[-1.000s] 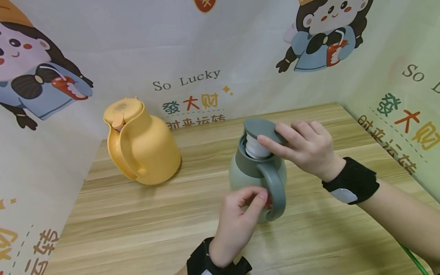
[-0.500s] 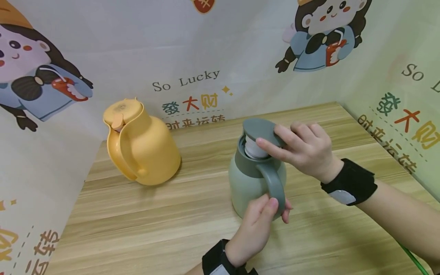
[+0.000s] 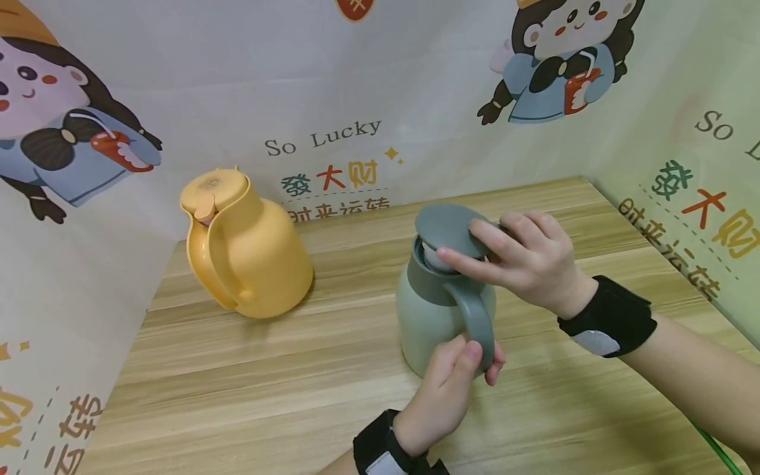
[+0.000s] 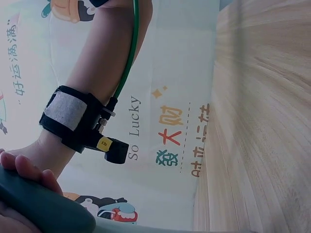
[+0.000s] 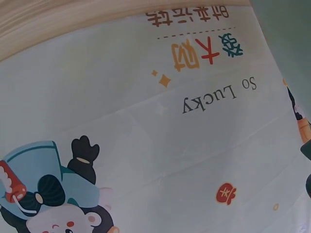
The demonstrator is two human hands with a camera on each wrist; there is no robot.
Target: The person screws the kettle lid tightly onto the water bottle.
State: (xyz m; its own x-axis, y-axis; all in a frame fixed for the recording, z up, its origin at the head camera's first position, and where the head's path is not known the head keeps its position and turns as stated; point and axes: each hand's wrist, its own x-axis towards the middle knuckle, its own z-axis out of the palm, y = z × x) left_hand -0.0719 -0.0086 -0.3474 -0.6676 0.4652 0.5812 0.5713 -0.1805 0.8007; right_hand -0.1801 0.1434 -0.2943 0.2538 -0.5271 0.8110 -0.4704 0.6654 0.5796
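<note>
A pale green thermos jug stands upright on the wooden table in the head view. My left hand grips the lower part of its grey-green handle, thumb on the near side and fingertips showing beyond it. In the left wrist view, the dark handle crosses the lower left corner with fingers curled over it. My right hand holds the round grey-green lid by its right edge. That lid sits tilted over the jug's mouth, a strip of its white stopper visible beneath it.
A yellow thermos jug with its lid on stands at the left of the table. Printed cloth walls close in the back and sides. A green cable runs along the right forearm.
My left hand has moved right and taken hold of the handle, fingers now round it. The lid has come down, so less of the white stopper shows. The yellow jug has stayed put.
</note>
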